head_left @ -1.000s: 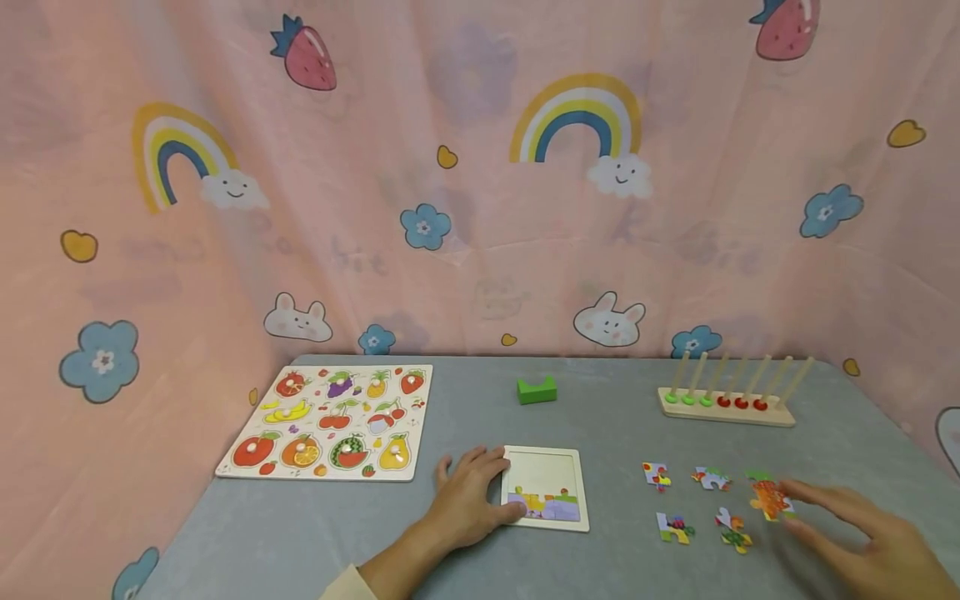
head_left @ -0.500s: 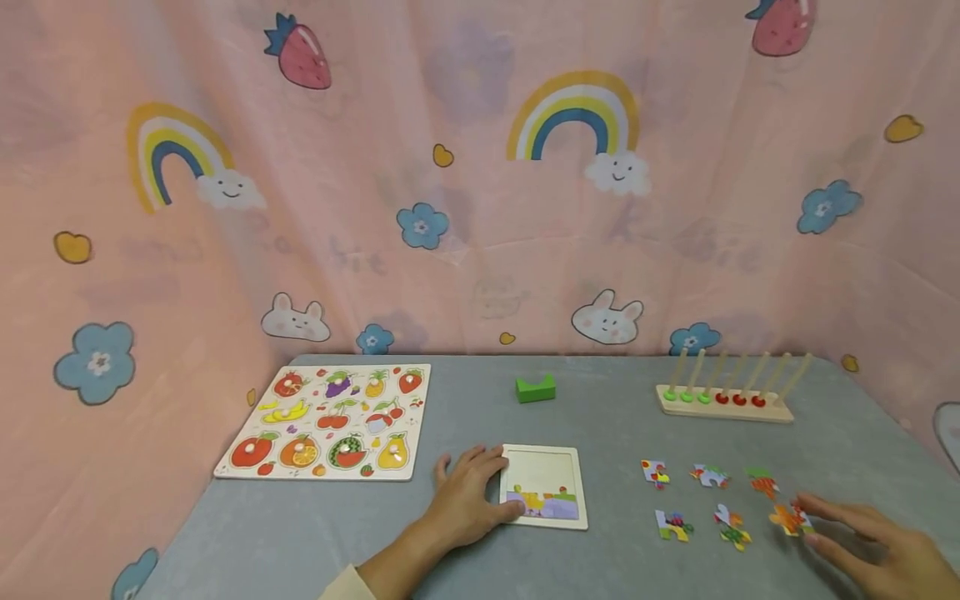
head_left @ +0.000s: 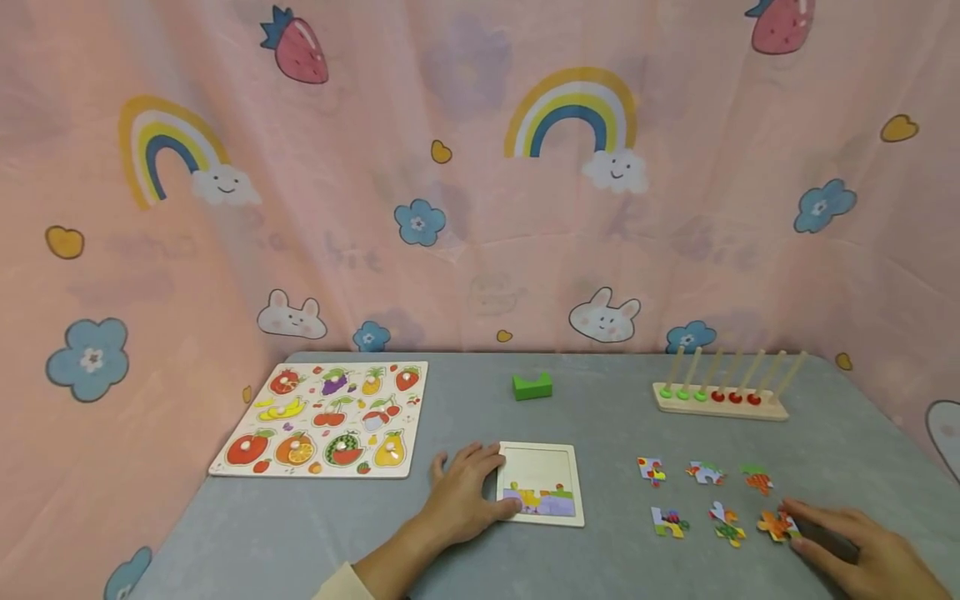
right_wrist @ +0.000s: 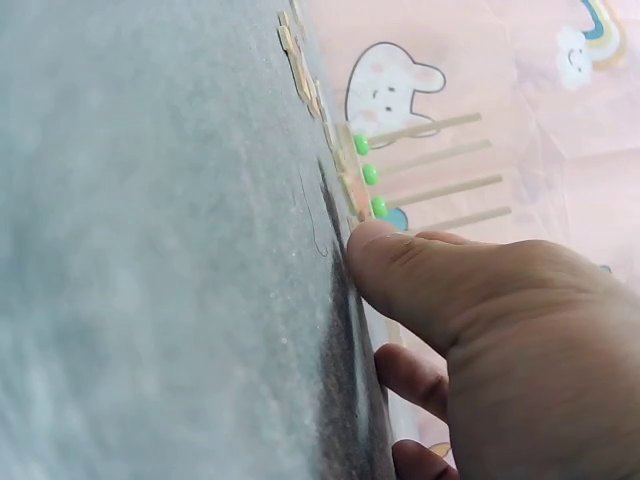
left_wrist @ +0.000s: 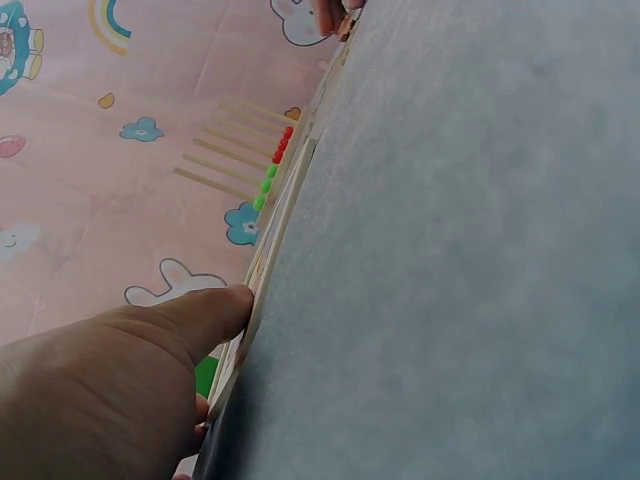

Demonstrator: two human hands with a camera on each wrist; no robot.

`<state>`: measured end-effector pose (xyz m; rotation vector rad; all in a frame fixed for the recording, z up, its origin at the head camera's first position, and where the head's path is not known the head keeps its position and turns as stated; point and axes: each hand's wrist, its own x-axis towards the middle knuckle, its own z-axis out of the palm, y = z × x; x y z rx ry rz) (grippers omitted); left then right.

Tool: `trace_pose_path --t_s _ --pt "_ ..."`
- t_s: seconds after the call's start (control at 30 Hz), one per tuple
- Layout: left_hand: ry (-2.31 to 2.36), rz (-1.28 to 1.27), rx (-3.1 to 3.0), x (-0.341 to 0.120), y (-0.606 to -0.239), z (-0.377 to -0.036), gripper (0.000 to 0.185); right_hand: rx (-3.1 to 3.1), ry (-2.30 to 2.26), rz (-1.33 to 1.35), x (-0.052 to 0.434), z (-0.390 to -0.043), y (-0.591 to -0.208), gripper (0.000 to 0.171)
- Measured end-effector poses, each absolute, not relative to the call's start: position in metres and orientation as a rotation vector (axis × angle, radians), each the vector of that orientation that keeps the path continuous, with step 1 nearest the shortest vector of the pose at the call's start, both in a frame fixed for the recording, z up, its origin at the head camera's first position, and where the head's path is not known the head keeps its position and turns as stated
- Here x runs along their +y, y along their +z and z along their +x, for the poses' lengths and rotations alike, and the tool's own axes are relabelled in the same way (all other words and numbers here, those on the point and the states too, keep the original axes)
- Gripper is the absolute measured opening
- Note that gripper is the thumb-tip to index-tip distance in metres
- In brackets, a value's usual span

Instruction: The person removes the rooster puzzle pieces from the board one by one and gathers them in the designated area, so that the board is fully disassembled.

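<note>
Down on the grey table (head_left: 600,575), our left hand (head_left: 461,496) lies flat with relaxed fingers, the fingertips resting against the left edge of the small puzzle tray (head_left: 540,483); it grips nothing. That tray already shows a strip of picture along its near edge, just right of our fingers. Our right hand (head_left: 862,554) rests low at the near right, fingers stretched out and nearly straight, their tips touching the orange puzzle piece (head_left: 776,525), which lies flat on the table at the fingertips. We cannot tell whether the thumb bears on it. Just left of that piece sit two more loose pieces (head_left: 726,523), and beyond the fingertips a row of three others (head_left: 705,473). Farther out past our right hand stands the peg rack (head_left: 720,398) with green and red beads. Beyond the left hand lies a green block (head_left: 532,385), and to its left the fruit puzzle board (head_left: 330,408).
</note>
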<state>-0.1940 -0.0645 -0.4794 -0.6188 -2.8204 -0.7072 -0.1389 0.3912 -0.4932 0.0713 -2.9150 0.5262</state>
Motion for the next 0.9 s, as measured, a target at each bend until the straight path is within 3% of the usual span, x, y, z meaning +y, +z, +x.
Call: trace_pose_path --t_s 0.37,0.73,0.9 --pt "-0.694 -0.623 -2.812 -0.064 -0.479 -0.195 0.058 -2.926 0.561 0.023 0.388 -0.139 -0.484 0.071" --pt "-0.707 -0.629 -2.804 -0.064 -0.481 -0.196 0.059 -2.694 0.685 0.238 0.34 -0.13 -0.419 0.046" --pt "-0.711 -0.626 -2.812 -0.065 -0.481 -0.195 0.06 -2.574 0.765 0.393 0.315 -0.134 -0.4 0.049"
